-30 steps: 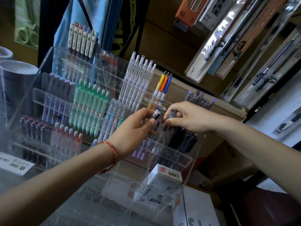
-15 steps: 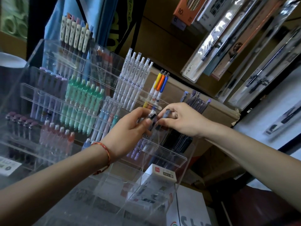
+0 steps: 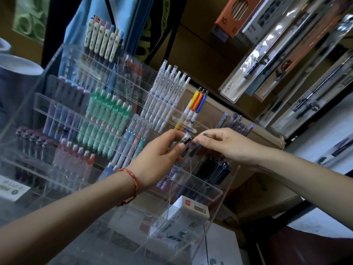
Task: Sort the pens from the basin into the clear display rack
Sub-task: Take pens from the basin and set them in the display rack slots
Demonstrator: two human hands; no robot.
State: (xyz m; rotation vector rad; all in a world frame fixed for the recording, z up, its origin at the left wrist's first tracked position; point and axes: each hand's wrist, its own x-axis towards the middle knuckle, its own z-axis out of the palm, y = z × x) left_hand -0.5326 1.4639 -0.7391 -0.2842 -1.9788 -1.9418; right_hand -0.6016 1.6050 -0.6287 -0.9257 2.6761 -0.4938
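Observation:
The clear display rack (image 3: 211, 195) fills the middle of the view, its tiers holding rows of pens. In front of its right middle tier, my left hand (image 3: 158, 157), with a red string on the wrist, grips a dark pen with a clear cap end (image 3: 186, 140) between thumb and fingers. Close beside it, my right hand (image 3: 229, 144) pinches a dark blue pen (image 3: 195, 150) by its top, just above a row of black pens (image 3: 215, 170) in the rack. The two hands almost touch. The basin is out of view.
The rack holds green pens (image 3: 107, 119), white pens (image 3: 168, 94) and a yellow, orange and blue trio (image 3: 198, 101). A white box (image 3: 193, 207) lies in the bottom tier. Packaged pens (image 3: 286, 54) hang at the upper right, and cardboard boxes (image 3: 219, 111) stand behind.
Both hands have stayed together at the same tier. The view has shifted slightly, and my right hand's fingers have moved a little on the dark blue pen.

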